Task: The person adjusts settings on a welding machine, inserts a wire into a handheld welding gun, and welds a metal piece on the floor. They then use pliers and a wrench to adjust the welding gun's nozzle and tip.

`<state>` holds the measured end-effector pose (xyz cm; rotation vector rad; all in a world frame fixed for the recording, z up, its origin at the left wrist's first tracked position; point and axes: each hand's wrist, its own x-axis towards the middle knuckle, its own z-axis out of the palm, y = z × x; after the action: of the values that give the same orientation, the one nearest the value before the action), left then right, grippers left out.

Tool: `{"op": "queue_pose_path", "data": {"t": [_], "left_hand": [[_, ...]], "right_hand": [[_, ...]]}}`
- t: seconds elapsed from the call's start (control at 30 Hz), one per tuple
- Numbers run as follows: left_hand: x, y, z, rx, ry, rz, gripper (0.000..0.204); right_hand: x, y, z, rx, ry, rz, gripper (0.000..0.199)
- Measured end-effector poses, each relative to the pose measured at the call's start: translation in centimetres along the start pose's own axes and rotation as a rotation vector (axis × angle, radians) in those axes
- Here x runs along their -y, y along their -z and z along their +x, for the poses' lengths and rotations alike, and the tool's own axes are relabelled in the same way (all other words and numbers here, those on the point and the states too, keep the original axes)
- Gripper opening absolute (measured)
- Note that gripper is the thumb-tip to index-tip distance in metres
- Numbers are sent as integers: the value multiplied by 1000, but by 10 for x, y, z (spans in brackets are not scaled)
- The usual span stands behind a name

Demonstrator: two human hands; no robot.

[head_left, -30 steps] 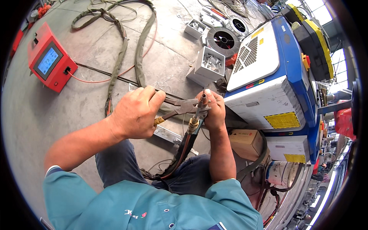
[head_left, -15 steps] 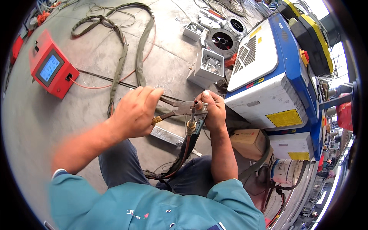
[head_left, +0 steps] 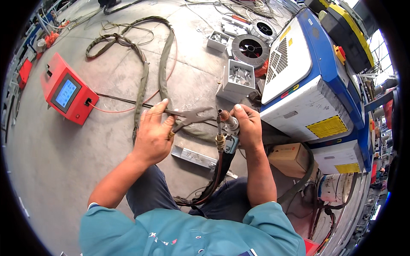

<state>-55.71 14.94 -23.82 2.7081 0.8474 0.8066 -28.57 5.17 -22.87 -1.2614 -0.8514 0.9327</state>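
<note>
My left hand (head_left: 153, 135) is wrapped loosely round the handles of a pair of worn metal pliers (head_left: 197, 115). The jaws of the pliers sit just left of the torch head, apart from it, with nothing between them. My right hand (head_left: 250, 127) grips a welding torch by its metal neck, its thumb up beside the copper-coloured tip (head_left: 224, 115). Next to the tip stands a thin rod with a brass fitting (head_left: 220, 141), from which a reddish-brown hose runs down toward my lap. Part of the torch body is hidden behind my right fingers.
A red box with a lit screen (head_left: 70, 91) stands on the floor at left, joined to cables. A sheathed cable (head_left: 164, 64) loops beyond my hands. Boxes of metal parts (head_left: 240, 77), wire spools (head_left: 251, 49), a blue-white machine (head_left: 318, 104) and a carton (head_left: 291, 158) fill the right.
The pliers have come off the copper-coloured tip and shifted left, with my left fingers loosened on the handles. My right hand keeps its hold on the torch. The whole view has shifted slightly.
</note>
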Motion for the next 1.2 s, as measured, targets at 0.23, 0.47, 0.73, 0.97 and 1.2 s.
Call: {"op": "queue_pose_path", "data": {"t": [0.23, 0.47, 0.73, 0.97, 1.2], "left_hand": [[-17, 30, -15, 55, 92, -218, 51], [-52, 45, -22, 181, 127, -298, 58], [-69, 51, -17, 173, 179, -304, 55], [-78, 60, -16, 225, 223, -262, 52], [-80, 54, -16, 203, 266, -339, 34]], "right_hand": [[-1, 8, 0, -16, 29, -56, 37], [4, 2, -2, -83, 75, -150, 36], [6, -8, -8, -215, 122, -324, 38], [4, -17, -16, -313, 232, -526, 36], [6, -20, -19, -308, 271, -538, 34]]}}
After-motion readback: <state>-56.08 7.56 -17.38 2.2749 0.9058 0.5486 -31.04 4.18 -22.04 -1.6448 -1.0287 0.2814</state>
